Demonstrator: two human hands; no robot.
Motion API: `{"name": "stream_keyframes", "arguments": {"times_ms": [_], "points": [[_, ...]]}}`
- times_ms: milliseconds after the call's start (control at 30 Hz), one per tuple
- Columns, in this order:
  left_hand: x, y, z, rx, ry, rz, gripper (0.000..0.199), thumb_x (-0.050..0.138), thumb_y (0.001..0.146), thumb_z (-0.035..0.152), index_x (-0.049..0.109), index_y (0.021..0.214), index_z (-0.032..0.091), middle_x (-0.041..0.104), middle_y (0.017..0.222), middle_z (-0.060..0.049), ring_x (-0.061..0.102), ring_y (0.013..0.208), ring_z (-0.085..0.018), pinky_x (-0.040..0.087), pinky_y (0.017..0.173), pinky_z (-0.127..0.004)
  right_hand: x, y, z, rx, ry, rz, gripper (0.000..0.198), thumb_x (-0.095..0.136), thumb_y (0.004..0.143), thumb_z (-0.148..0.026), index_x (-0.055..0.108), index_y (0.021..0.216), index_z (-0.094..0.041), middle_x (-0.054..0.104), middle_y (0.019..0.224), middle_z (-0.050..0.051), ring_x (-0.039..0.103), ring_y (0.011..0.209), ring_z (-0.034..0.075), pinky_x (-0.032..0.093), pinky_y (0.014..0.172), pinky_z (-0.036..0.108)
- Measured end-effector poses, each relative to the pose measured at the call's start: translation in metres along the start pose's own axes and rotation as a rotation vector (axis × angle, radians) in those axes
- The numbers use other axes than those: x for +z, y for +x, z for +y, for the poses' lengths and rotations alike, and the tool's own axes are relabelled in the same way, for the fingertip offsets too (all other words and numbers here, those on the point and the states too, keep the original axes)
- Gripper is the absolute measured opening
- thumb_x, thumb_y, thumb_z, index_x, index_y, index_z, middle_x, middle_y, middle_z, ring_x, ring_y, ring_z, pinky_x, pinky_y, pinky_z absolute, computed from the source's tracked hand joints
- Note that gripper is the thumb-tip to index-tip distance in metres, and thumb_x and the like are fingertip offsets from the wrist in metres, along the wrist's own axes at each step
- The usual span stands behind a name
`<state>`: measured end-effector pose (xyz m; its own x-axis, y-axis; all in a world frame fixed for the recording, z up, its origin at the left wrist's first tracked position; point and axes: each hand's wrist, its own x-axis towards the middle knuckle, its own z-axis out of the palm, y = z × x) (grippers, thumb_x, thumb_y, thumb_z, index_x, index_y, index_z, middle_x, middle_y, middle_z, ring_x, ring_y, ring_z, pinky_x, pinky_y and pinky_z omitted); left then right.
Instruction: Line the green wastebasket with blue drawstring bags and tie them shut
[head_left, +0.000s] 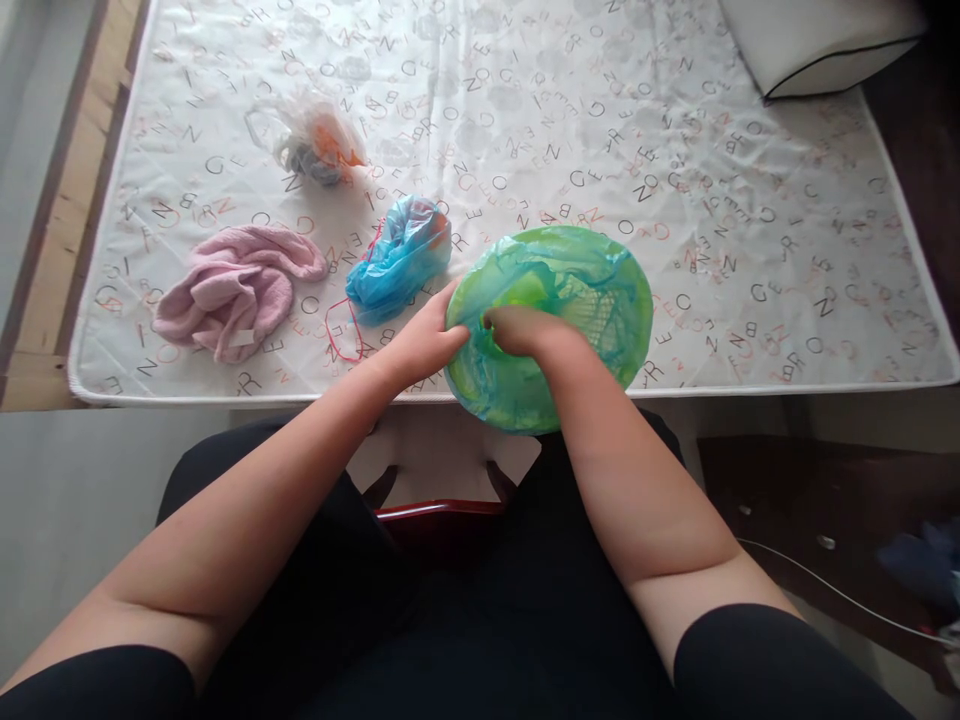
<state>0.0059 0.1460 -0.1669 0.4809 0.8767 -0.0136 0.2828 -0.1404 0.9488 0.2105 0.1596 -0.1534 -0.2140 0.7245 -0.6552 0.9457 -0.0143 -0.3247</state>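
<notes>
A green waste basket (636,272) with a rounded rim is tilted toward me at the front edge of the mattress. A thin blue-green plastic bag (600,300) lines it and folds over the rim. My left hand (435,338) grips the basket's left rim, thumb on the lined edge and fingers hidden on the outside. My right hand (521,330) reaches into the basket's mouth with curled fingers against the bag's inner left side. Left of the basket lies a crumpled blue plastic bag (405,260) with a pink drawstring (328,328).
A pink cloth (232,288) is bunched on the left of the letter-printed mattress (525,130). Behind it sits a clear plastic bag (319,140) with orange and grey contents. A white box-like thing (825,45) stands far right. A white cable (832,595) runs below right.
</notes>
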Motion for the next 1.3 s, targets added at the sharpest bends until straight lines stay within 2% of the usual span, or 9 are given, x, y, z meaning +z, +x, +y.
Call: {"name": "stream_keyframes", "arguments": {"times_ms": [100,300,500,633,767,900,1000,1133,1300], "points": [[0.0,-0.002,0.001,0.01,0.021,-0.022,0.084,0.061,0.076,0.014,0.056,0.159,0.017,0.064,0.162,-0.013,0.06,0.15,-0.036,0.048,0.13,-0.05,-0.005,0.007,0.015,0.059,0.019,-0.004,0.045,0.048,0.108,-0.027,0.069,0.147,-0.025,0.07,0.154,0.015,0.074,0.126,0.039,0.06,0.104,0.055],[-0.001,-0.003,0.002,-0.003,-0.01,-0.03,0.084,0.061,0.074,0.017,0.057,0.158,0.017,0.067,0.158,-0.013,0.06,0.149,-0.038,0.047,0.13,-0.053,-0.002,0.03,0.019,0.102,0.043,0.168,0.045,0.057,0.104,-0.028,0.069,0.145,-0.016,0.073,0.149,0.02,0.073,0.125,0.035,0.058,0.107,0.046],[-0.003,0.0,-0.005,-0.13,-0.119,0.041,0.078,0.061,0.073,0.018,0.059,0.151,0.018,0.068,0.154,-0.012,0.06,0.147,-0.038,0.047,0.129,-0.054,-0.008,0.029,0.013,0.101,0.026,0.223,0.051,0.056,0.102,-0.025,0.065,0.15,-0.011,0.072,0.147,0.026,0.073,0.122,0.039,0.059,0.105,0.051],[-0.005,0.003,-0.008,-0.288,-0.28,0.146,0.068,0.06,0.073,0.019,0.061,0.141,0.02,0.073,0.137,-0.011,0.065,0.135,-0.037,0.054,0.119,-0.054,-0.024,0.001,0.002,-0.128,0.101,0.285,0.034,0.053,0.1,-0.019,0.079,0.123,-0.019,0.083,0.118,0.013,0.077,0.103,0.03,0.06,0.094,0.042],[-0.009,0.006,-0.006,-0.397,-0.379,0.23,0.059,0.059,0.069,0.019,0.063,0.128,0.021,0.073,0.113,-0.007,0.07,0.114,-0.033,0.061,0.103,-0.049,-0.034,-0.03,-0.008,-0.399,0.226,0.633,0.032,0.049,0.103,-0.018,0.079,0.109,-0.025,0.08,0.097,0.005,0.075,0.097,0.022,0.06,0.096,0.036],[-0.015,0.008,-0.007,-0.464,-0.447,0.298,0.052,0.06,0.066,0.018,0.064,0.117,0.022,0.07,0.102,-0.005,0.071,0.099,-0.029,0.062,0.092,-0.044,-0.043,-0.041,0.013,-0.364,0.188,1.112,0.04,0.035,0.107,-0.018,0.074,0.113,-0.025,0.075,0.116,0.008,0.072,0.119,0.025,0.056,0.112,0.046],[-0.024,0.01,-0.006,-0.509,-0.454,0.336,0.05,0.062,0.064,0.017,0.065,0.113,0.022,0.07,0.098,-0.005,0.071,0.096,-0.028,0.063,0.088,-0.041,-0.048,-0.031,0.044,-0.277,0.193,1.307,0.032,0.039,0.104,-0.019,0.069,0.115,-0.023,0.07,0.127,0.013,0.066,0.134,0.027,0.048,0.124,0.05],[-0.043,0.012,-0.004,-0.596,-0.47,0.326,0.047,0.064,0.061,0.013,0.066,0.107,0.021,0.07,0.093,-0.006,0.073,0.095,-0.03,0.063,0.081,-0.039,-0.043,-0.008,0.066,-0.134,0.438,1.093,0.031,0.045,0.108,-0.034,0.063,0.131,-0.025,0.068,0.141,0.014,0.066,0.133,0.027,0.054,0.117,0.048],[-0.065,0.016,0.0,-0.601,-0.475,0.354,0.049,0.065,0.063,0.009,0.066,0.112,0.018,0.075,0.097,-0.008,0.076,0.097,-0.03,0.066,0.083,-0.039,-0.034,0.0,0.043,-0.009,0.688,0.749,0.044,0.032,0.109,-0.033,0.061,0.14,-0.021,0.075,0.131,0.011,0.072,0.116,0.024,0.059,0.096,0.035]]}}
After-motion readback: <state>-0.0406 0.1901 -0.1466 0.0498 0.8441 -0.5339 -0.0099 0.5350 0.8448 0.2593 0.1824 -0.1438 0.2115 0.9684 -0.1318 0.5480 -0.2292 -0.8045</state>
